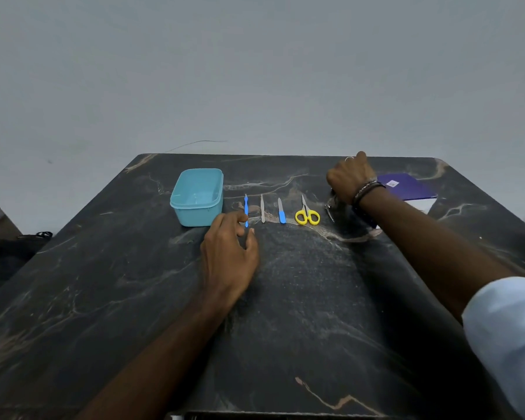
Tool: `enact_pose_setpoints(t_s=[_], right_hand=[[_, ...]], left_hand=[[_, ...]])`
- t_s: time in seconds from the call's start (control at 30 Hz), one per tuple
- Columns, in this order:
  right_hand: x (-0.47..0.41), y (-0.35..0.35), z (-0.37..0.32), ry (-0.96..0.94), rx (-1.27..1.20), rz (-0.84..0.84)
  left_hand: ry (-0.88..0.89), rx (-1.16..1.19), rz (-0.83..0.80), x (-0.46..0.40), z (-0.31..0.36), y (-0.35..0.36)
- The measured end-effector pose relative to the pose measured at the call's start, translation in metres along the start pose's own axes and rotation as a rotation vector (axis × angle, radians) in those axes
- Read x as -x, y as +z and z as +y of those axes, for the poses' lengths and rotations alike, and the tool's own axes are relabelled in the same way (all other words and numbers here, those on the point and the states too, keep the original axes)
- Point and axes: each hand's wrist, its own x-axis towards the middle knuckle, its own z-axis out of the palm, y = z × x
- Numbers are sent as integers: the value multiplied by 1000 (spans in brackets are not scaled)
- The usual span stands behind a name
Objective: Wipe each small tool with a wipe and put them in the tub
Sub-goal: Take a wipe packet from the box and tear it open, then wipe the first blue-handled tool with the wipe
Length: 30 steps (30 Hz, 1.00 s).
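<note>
Blue-handled tool (246,211) touches left hand's fingertips (242,219).

A plain indoor room, more like a home or simple office corner than a workshop — which of the two cannot be told. A dark marble-patterned table (300,313) stands pushed against a bare grey wall (255,71) with no shelving, machines or fittings. On the tabletop lie household grooming items in a neat row — yellow-handled scissors (307,216), a blue nail file (282,211), tweezers (262,209) — beside a small teal plastic tub (197,197) and a purple packet (406,187). A dark bag (15,247) sits low at the left.
</note>
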Motion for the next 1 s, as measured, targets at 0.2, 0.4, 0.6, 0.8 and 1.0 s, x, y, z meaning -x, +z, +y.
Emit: enact_pose_setpoints(t_s=[0.2,0.4,0.6,0.8,1.0], right_hand=[[9,-11,3,5,-16,-6],[32,-29,5,136,-325,222],[89,-23,-10,265,-1207,493],[106,-5,-14,270,-1585,441],[107,3,-9,319,-1739,499]], left_hand=[[-59,-19,5,-1,-1,1],[-118,-39,14,-2,-4,1],[-109,-155,-35,-10,-4,3],[-112,-431,-217,-31,10,11],[-110,-606,-365,-47,25,29]])
